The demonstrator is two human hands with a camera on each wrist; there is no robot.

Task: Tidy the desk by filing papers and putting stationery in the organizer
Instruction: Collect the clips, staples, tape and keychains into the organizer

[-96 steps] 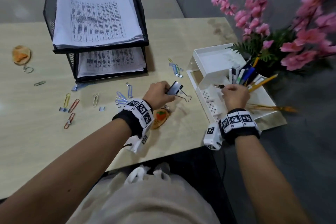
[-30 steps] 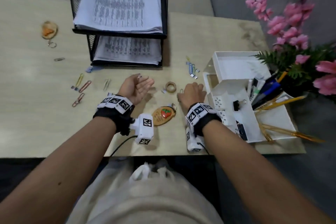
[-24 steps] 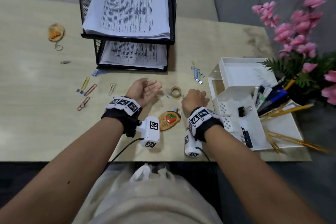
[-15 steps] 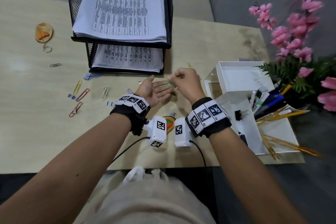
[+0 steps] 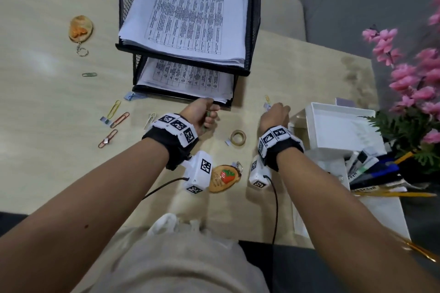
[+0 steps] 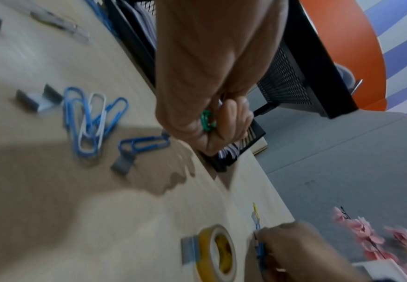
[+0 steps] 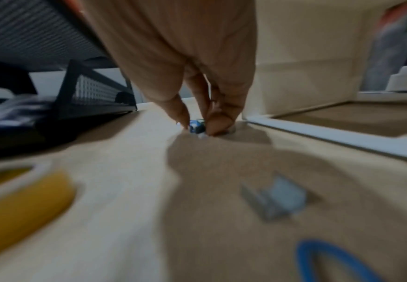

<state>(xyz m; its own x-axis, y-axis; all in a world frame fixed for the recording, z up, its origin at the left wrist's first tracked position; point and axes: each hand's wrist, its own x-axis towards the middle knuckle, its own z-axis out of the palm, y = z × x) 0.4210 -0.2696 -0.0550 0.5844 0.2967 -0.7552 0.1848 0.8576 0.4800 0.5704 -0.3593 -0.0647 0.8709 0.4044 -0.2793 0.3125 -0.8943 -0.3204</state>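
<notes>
My left hand (image 5: pixel 203 114) hovers just in front of the black mesh paper tray (image 5: pixel 253 31), fingers curled into a fist. In the left wrist view a green paper clip (image 6: pixel 207 121) sticks out of that fist. My right hand (image 5: pixel 273 112) is down on the desk beside the white organizer (image 5: pixel 333 123). Its thumb and fingertips (image 7: pixel 218 127) pinch a small blue paper clip (image 7: pixel 195 126) that lies on the desk. Printed papers (image 5: pixel 188 14) fill both tray levels. Pens and pencils (image 5: pixel 373 169) stand in the organizer.
A tape roll (image 5: pixel 238 138) and a strawberry keychain (image 5: pixel 225 177) lie between my wrists. Several coloured paper clips (image 5: pixel 116 114) are scattered to the left, blue and white ones (image 6: pixel 91 122) under my left hand. An orange keychain (image 5: pixel 81 28) lies far left. Pink flowers (image 5: pixel 409 74) stand right.
Half a second ago both hands met over the desk, the left palm open. Now the left has curled round the green clip and the right has reached right to the clips beside the organizer.
</notes>
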